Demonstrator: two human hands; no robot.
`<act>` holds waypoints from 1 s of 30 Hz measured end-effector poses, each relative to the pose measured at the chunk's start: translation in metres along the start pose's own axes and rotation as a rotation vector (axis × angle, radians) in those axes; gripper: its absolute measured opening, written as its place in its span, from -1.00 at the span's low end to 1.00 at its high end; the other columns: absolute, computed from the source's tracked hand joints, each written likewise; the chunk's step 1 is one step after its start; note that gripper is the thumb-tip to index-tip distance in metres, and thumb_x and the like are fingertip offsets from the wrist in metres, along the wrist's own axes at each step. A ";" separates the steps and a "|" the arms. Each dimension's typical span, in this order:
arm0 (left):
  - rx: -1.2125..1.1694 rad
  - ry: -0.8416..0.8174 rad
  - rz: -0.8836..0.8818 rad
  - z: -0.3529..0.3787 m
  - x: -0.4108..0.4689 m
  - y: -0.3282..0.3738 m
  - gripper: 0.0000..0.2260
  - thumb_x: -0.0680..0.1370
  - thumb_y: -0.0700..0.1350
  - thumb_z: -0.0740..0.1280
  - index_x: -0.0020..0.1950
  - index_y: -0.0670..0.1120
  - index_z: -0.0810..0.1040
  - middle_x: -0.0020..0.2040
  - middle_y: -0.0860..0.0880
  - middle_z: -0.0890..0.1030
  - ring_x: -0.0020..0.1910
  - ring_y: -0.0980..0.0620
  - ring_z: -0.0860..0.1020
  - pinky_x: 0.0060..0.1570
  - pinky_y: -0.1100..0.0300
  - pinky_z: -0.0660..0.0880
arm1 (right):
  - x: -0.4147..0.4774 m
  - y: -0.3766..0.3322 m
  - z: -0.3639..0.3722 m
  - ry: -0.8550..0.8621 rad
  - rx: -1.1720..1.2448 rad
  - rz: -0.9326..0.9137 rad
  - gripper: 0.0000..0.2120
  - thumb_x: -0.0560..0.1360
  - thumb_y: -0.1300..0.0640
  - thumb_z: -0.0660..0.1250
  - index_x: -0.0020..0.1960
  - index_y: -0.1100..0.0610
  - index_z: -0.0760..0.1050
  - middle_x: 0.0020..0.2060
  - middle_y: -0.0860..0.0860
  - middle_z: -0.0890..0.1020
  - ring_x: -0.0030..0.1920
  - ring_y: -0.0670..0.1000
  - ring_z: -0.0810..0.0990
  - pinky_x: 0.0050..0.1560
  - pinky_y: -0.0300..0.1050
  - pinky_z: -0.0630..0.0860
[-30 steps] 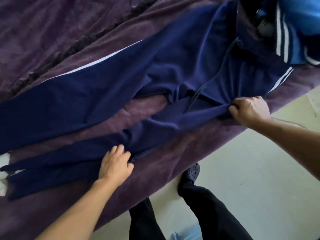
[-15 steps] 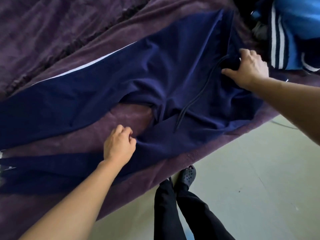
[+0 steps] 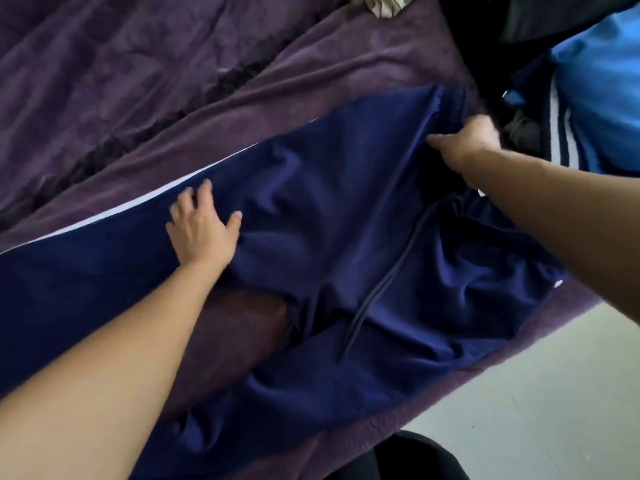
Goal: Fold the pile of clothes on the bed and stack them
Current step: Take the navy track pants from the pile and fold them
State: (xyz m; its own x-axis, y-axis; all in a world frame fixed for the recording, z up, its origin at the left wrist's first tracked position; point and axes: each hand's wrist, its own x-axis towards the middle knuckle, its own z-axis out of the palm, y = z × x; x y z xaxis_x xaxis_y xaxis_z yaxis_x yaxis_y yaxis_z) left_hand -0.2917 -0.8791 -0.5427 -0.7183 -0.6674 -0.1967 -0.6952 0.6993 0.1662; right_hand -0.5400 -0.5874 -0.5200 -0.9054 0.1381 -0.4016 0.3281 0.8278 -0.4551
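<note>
Purple bed (image 3: 311, 81) holds navy trousers (image 3: 346, 220), being smoothed flat. The left hand (image 3: 202, 230) presses splayed fingers (image 3: 206, 188) on one leg (image 3: 104, 258), and the right hand (image 3: 464, 143) grips the waistband (image 3: 446, 98) in a fist. Next, likely: lay leg over leg.

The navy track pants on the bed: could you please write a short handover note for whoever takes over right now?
Left hand: open, flat on the far leg of the navy track pants.
Right hand: grips the waistband.
Pants lie spread on the purple blanket, legs apart, drawstring loose; a blue striped garment lies beyond the right hand.
Done: pants laid out.
Left: fold, stack, then the other clothes.
</note>
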 end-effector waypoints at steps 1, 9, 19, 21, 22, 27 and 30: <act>0.009 -0.043 -0.060 0.001 0.016 0.000 -0.39 0.49 0.09 0.38 0.46 -0.05 0.27 0.40 -0.18 0.34 0.33 -0.25 0.31 0.22 -0.16 0.29 | 0.012 -0.006 -0.005 0.049 -0.006 -0.016 -0.58 0.37 -0.10 0.41 0.12 0.11 0.54 0.08 0.11 0.63 0.07 0.12 0.60 0.02 -0.12 0.49; -0.018 0.193 -0.110 -0.027 0.132 0.024 -0.88 0.55 -0.13 0.26 -0.08 -0.10 0.58 -0.04 -0.27 0.62 0.03 -0.31 0.54 0.06 -0.09 0.43 | 0.090 -0.065 -0.058 0.276 -0.104 -0.199 -0.59 0.40 -0.07 0.24 0.22 -0.02 0.52 0.13 0.04 0.63 0.17 0.11 0.58 0.18 -0.04 0.46; -0.116 0.142 0.333 0.003 0.018 0.084 -0.83 0.47 -0.10 0.31 0.04 -0.07 0.56 0.14 -0.13 0.52 0.10 -0.21 0.46 0.00 -0.05 0.37 | -0.008 -0.003 -0.039 0.213 -0.399 -0.835 -0.52 0.43 0.06 0.29 0.34 0.05 0.38 0.34 0.12 0.41 0.29 0.23 0.39 0.15 0.11 0.34; -0.197 0.119 0.447 0.011 -0.036 0.097 -0.83 0.46 -0.08 0.32 0.00 -0.10 0.58 0.12 -0.15 0.53 0.09 -0.21 0.49 0.00 -0.05 0.42 | -0.043 0.028 -0.046 0.075 -0.400 -1.005 -0.66 0.45 0.02 0.29 0.19 0.10 0.51 0.18 0.12 0.54 0.17 0.23 0.50 0.04 0.08 0.38; -0.228 0.077 0.501 0.016 -0.064 0.103 -0.82 0.47 -0.05 0.32 -0.01 -0.11 0.59 0.12 -0.16 0.54 0.09 -0.21 0.50 0.02 -0.07 0.44 | -0.059 0.047 -0.050 -0.010 -0.433 -1.066 -0.65 0.45 -0.05 0.29 0.15 0.11 0.55 0.13 0.11 0.58 0.16 0.21 0.53 0.04 0.07 0.40; 0.042 -0.257 0.613 0.043 -0.177 0.095 -0.39 0.32 0.30 0.38 0.24 -0.03 0.56 0.36 -0.19 0.45 0.36 -0.19 0.41 0.29 -0.20 0.36 | -0.084 0.144 -0.077 -0.467 -0.937 -0.869 -0.03 0.24 -0.41 0.36 0.51 0.02 0.22 0.52 0.06 0.20 0.52 0.11 0.14 0.47 0.20 0.07; 0.216 -0.332 0.480 0.050 -0.201 0.086 -0.29 0.26 0.19 0.51 0.37 -0.01 0.48 0.48 -0.17 0.31 0.43 -0.20 0.31 0.36 -0.19 0.30 | -0.074 0.171 -0.096 -0.434 -0.936 -0.847 -0.24 0.36 -0.17 0.42 0.47 0.04 0.30 0.47 0.04 0.30 0.49 0.06 0.24 0.46 0.17 0.07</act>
State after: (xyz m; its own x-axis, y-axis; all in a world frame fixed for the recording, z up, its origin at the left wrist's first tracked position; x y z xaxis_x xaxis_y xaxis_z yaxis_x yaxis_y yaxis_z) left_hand -0.2053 -0.6721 -0.5371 -0.8785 -0.1746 -0.4447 -0.2509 0.9607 0.1185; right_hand -0.4424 -0.4037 -0.4920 -0.5204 -0.6392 -0.5663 -0.7547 0.6545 -0.0453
